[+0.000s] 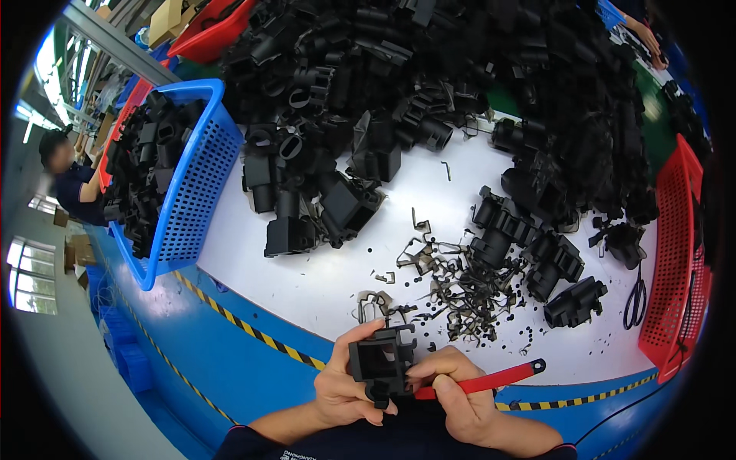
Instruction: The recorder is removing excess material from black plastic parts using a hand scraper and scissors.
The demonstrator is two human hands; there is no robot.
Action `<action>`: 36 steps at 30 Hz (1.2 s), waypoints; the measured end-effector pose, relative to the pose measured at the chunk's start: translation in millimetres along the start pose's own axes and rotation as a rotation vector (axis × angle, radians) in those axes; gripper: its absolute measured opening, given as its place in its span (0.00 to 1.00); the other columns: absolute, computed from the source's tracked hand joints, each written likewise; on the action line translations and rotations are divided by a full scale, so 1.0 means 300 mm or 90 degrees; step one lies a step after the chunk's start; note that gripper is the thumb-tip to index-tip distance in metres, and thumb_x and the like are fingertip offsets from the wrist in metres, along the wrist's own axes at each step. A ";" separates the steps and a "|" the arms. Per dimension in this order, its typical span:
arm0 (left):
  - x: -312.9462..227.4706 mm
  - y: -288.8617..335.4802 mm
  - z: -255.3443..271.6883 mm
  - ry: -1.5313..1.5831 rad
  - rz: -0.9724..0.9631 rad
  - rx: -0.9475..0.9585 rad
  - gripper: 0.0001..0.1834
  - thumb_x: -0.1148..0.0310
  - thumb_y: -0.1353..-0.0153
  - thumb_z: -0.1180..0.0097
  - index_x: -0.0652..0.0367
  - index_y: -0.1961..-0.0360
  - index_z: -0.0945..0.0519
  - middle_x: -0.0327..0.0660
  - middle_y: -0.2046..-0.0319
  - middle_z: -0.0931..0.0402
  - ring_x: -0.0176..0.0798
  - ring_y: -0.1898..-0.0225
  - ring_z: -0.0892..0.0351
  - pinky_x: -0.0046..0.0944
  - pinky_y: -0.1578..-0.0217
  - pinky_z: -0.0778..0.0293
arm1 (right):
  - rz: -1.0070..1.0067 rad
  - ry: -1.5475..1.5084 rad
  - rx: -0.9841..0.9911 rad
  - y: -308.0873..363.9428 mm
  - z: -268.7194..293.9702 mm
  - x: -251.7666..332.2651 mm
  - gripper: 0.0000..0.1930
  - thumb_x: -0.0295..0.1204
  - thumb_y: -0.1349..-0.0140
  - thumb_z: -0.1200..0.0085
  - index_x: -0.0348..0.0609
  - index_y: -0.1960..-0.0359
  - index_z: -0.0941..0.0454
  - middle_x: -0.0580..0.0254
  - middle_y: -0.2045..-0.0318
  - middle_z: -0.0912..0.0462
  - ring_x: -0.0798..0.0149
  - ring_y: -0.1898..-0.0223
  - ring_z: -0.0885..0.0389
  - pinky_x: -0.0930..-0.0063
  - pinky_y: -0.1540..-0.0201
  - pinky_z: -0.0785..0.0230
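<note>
Over the table's front edge my left hand is closed around a black plastic housing, boxy with a square opening and small clips on its side. My right hand grips a slim red tool shaped like a utility knife, with a black, holed end pointing right. The tool's working end is at the housing's lower right side and hidden by fingers and the part. Just beyond the housing, thin black plastic scraps lie on the white table.
A big heap of black housings covers the far table. Several similar parts and a scrap pile lie nearer. Black-handled scissors rest by a red basket. A filled blue basket stands left. Other people work nearby.
</note>
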State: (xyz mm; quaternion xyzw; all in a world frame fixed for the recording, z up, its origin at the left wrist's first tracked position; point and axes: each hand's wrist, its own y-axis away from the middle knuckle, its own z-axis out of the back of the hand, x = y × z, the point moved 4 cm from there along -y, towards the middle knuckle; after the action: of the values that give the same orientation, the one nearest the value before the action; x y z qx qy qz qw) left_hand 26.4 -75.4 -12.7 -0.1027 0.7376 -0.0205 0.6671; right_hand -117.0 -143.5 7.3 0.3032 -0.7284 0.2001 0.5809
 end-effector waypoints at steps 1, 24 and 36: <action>0.000 0.000 0.004 -0.010 -0.006 0.012 0.16 0.55 0.63 0.34 0.53 0.75 0.16 0.56 0.41 0.51 0.50 0.44 0.40 0.44 0.45 0.43 | 0.005 0.007 0.000 0.000 -0.002 0.003 0.12 0.26 0.37 0.67 0.33 0.60 0.32 0.53 0.67 0.29 0.67 0.67 0.28 0.73 0.60 0.35; -0.119 -0.047 -0.026 -0.344 -0.213 0.046 0.13 0.60 0.64 0.32 0.52 0.77 0.19 0.52 0.46 0.37 0.51 0.51 0.37 0.43 0.53 0.38 | -0.314 -0.148 -0.044 -0.001 0.015 0.005 0.14 0.17 0.49 0.45 0.37 0.62 0.34 0.68 0.81 0.31 0.80 0.84 0.37 0.85 0.82 0.46; -0.180 -0.098 0.116 0.393 0.009 -0.110 0.36 0.85 0.55 0.41 0.50 0.48 0.45 0.49 0.53 0.38 0.38 0.56 0.32 0.35 0.60 0.31 | -0.144 -0.258 -0.064 -0.083 -0.010 0.076 0.09 0.27 0.42 0.55 0.38 0.62 0.34 0.56 0.83 0.31 0.77 0.91 0.48 0.84 0.90 0.57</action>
State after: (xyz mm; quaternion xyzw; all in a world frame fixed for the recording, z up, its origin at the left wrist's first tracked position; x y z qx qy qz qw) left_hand 69.3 -90.9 41.4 -0.1432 0.9048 0.0166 0.4007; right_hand -101.5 -164.7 28.7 0.3874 -0.8005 0.0321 0.4563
